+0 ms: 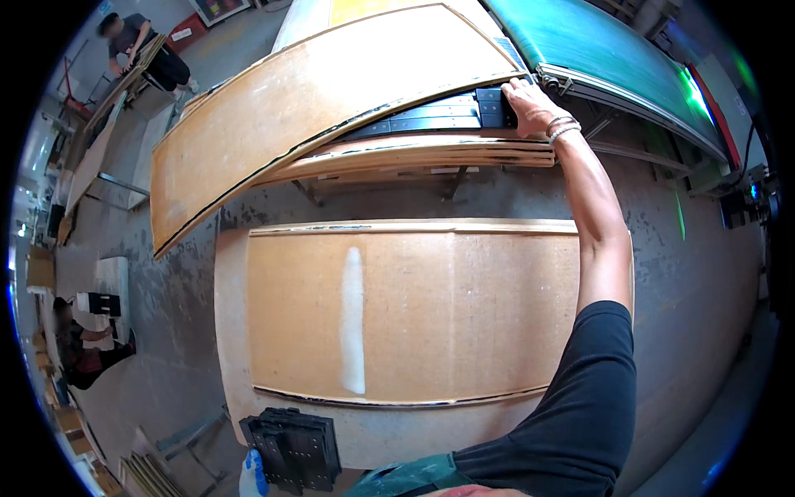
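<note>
My bare right hand (532,109), with bracelets at the wrist, reaches far forward. Its fingers bend around the right end of a row of black strips (439,114), next to the corner of a shallow wooden tray (331,87). That tray lies askew over the strips and covers part of them. At the lower left, a stack of black plates with small holes (291,447) overlaps the table's near edge. My left hand (253,475), in a blue and white glove, is against the stack's left side; most of it is out of the picture.
Before me, another wooden tray (497,315) with a pale streak lies on a table (232,331). More trays (414,156) are stacked beneath the strips. A green conveyor belt (604,58) runs at the far right. Two people (145,50) work at the left.
</note>
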`<state>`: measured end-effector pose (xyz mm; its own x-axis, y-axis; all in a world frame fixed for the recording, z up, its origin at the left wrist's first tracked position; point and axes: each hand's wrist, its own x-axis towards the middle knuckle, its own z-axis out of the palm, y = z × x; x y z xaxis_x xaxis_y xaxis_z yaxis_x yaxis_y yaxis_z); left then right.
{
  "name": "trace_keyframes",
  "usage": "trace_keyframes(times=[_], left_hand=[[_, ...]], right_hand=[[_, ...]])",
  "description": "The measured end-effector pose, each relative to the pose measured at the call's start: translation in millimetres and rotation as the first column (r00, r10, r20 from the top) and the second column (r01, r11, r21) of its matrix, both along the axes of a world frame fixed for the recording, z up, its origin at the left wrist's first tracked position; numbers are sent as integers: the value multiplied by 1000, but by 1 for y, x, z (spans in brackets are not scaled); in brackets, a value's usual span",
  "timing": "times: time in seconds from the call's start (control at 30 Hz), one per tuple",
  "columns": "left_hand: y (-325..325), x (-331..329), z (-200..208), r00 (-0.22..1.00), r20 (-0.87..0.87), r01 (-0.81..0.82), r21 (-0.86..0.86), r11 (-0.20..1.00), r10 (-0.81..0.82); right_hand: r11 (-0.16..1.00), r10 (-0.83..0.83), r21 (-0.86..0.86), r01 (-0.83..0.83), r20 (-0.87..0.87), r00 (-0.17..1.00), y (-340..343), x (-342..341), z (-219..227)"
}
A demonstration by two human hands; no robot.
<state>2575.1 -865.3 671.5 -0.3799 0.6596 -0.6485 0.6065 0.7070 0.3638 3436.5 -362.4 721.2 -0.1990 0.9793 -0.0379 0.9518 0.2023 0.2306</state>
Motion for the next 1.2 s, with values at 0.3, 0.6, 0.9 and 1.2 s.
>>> trace_keyframes(times=[0.3, 0.6, 0.9, 1.2], left_hand=[[0, -2, 8, 999, 16, -45, 28, 999, 45], [-7, 3, 15, 995, 40, -94, 41, 995, 92], [-11, 1, 6, 991, 70, -119, 61, 991, 115], [-13, -9, 1, 988, 62, -144, 62, 988, 140]], right_hand=[[996, 14, -82, -20, -78, 997, 22, -35, 18], [959, 89, -242, -149, -243, 966, 74, -136, -4], [972, -15, -227, -61, -320, 947, 96, -149, -17], [981, 120, -125, -152, -232, 965, 55, -147, -25]])
